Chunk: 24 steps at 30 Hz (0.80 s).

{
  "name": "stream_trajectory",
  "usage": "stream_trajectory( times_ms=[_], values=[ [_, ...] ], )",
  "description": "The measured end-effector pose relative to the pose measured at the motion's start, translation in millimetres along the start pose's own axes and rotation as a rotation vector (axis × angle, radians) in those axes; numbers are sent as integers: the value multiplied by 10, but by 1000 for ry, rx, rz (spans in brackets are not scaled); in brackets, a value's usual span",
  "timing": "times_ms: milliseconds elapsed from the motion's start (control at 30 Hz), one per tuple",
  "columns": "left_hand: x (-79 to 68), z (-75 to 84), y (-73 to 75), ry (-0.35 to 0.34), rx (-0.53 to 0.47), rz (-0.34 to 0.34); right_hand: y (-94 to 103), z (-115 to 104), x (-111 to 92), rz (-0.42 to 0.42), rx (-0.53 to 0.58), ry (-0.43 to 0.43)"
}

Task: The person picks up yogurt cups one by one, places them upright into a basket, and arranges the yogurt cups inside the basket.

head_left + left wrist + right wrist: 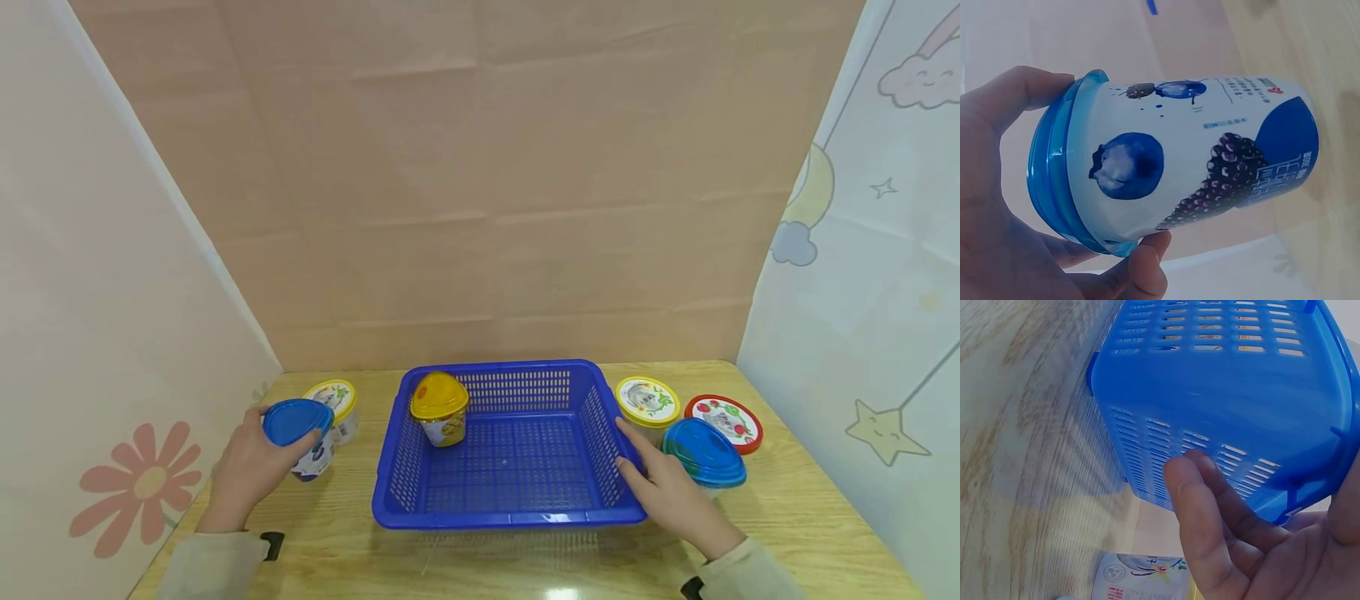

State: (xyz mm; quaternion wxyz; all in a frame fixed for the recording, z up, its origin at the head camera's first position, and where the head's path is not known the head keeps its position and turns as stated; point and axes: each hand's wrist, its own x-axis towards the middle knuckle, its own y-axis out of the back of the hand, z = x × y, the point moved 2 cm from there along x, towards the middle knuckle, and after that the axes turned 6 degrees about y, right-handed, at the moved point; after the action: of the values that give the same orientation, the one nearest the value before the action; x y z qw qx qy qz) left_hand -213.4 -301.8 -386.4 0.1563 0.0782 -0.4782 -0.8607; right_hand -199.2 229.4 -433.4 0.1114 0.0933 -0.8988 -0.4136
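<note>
On the left, my left hand (251, 462) grips a yogurt cup (1197, 156) round its blue lid (295, 421). The cup is white, printed with blueberries and blackberries, and leans slightly. Whether its base touches the table is hard to tell. My right hand (671, 492) holds the right rim of a blue plastic basket (510, 521), its fingers against the outer wall in the right wrist view. Inside the basket, in the back left corner, stands a yellow-lidded cup (440, 408).
A yellow-lidded tub (345, 425) stands behind the left cup. Right of the basket are another yellow-lidded tub (647, 402), a blue-lidded cup (705, 454) and a red-lidded tub (726, 423). A brown back wall (487, 208) and pale side walls enclose the wooden table (337, 542).
</note>
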Motion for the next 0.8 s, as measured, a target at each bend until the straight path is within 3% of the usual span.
stream_trajectory(
  times_ms=[400, 800],
  values=[
    [-141, 284, 130, -48, -5, 45, -5, -1, 4, 4, -5, 3],
    [-288, 608, 164, -94, -36, 72, -12, 23, 5, 19, 11, 10]
  ],
)
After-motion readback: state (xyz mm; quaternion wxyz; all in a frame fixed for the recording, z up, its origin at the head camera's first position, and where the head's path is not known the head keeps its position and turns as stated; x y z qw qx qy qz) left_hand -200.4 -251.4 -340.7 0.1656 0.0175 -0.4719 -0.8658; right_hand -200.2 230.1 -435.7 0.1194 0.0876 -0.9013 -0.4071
